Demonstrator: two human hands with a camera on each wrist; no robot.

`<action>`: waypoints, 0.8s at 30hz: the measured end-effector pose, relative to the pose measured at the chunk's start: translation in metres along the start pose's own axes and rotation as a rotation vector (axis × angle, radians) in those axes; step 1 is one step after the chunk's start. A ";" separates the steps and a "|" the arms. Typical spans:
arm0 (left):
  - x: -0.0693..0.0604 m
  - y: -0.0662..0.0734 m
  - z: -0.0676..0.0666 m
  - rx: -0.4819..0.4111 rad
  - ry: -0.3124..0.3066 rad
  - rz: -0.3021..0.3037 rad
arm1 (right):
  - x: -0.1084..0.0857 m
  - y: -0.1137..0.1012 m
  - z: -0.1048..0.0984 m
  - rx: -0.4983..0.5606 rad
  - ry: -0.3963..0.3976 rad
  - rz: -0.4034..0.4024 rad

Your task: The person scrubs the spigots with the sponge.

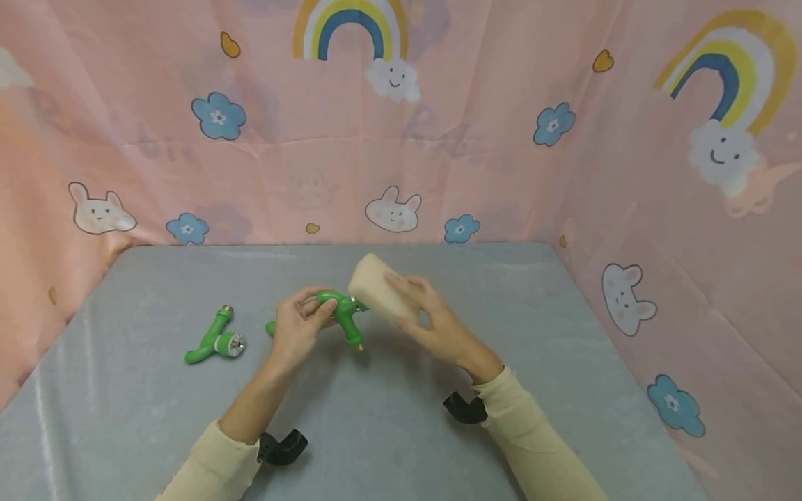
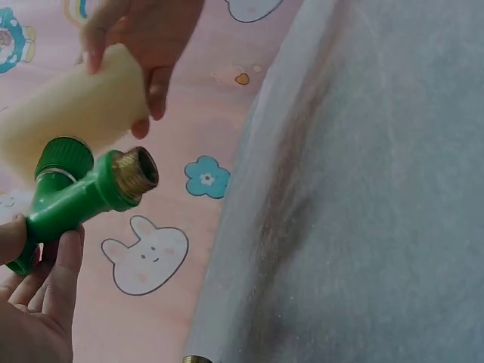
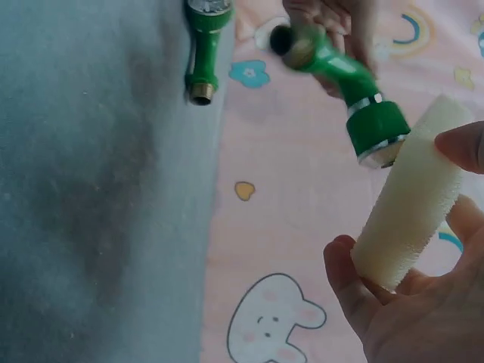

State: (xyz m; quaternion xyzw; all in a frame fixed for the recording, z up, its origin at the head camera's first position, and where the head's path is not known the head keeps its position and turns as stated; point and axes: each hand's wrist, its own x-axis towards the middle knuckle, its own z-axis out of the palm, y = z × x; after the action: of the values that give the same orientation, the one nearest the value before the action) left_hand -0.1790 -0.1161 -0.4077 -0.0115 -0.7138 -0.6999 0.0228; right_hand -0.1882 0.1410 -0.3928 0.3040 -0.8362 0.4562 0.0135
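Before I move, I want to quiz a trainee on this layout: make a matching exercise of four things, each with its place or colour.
1. Leftmost tap
2. Sponge
3. Curtain
4. Tap by the sponge

A. Pink, patterned
B. In the left hand
C. On the table
D. In the right hand

Pairs: 1-C, 2-D, 3-A, 4-B

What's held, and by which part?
Left grip: green faucet, by the end opposite its threads. Right grip: pale sponge, by the side away from the faucet.
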 end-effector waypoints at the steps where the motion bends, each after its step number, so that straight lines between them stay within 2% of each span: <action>1: 0.000 0.000 0.000 -0.023 0.005 -0.010 | 0.000 0.000 0.001 -0.003 -0.005 0.005; 9: 0.003 0.006 -0.013 -0.085 0.042 -0.141 | -0.003 0.002 -0.010 -0.005 -0.082 0.078; 13: 0.003 0.010 -0.016 -0.121 0.028 -0.130 | -0.006 0.003 -0.020 0.028 -0.092 0.115; 16: 0.003 0.009 -0.015 -0.129 -0.033 -0.111 | -0.006 0.003 -0.023 0.033 -0.059 0.080; 20: 0.001 0.006 -0.010 -0.137 -0.140 -0.085 | -0.003 -0.002 -0.012 0.038 -0.048 0.026; 22: 0.000 0.005 -0.007 -0.147 -0.159 -0.080 | -0.003 -0.004 -0.005 0.047 -0.057 0.022; 24: 0.000 0.005 -0.006 -0.171 -0.151 -0.086 | -0.003 -0.004 0.000 0.063 -0.063 0.023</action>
State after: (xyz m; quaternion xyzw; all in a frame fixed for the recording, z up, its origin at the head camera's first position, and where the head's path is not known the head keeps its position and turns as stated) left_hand -0.1789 -0.1223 -0.4024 -0.0354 -0.6510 -0.7557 -0.0619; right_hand -0.1834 0.1407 -0.3904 0.3088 -0.8249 0.4727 -0.0277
